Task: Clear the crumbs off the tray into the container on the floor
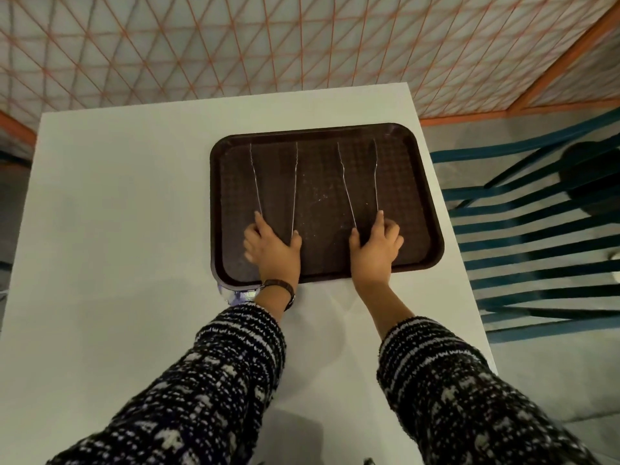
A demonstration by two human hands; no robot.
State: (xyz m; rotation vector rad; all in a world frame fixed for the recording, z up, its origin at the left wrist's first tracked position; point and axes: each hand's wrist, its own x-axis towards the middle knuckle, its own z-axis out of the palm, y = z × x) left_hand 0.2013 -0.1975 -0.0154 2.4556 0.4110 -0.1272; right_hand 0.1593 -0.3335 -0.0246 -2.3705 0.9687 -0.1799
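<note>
Left hand [271, 246] grips the left tongs [295, 186], right hand [375, 245] the right tongs [347, 186], palms down.
Both arms stretch forward over the brown tray [412, 196] by the table's [134, 196] right edge; crumbs [323, 199] lie mid-tray.

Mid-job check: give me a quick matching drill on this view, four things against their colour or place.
Things:
1. tray
2. crumbs
3. chair
4. wristband

Descriptions:
a. teal, right of the table
b. just behind the left hand
c. dark brown, lying on the white table
d. scattered between the left tongs and the right tongs

Pairs: 1-c; 2-d; 3-a; 4-b
</note>
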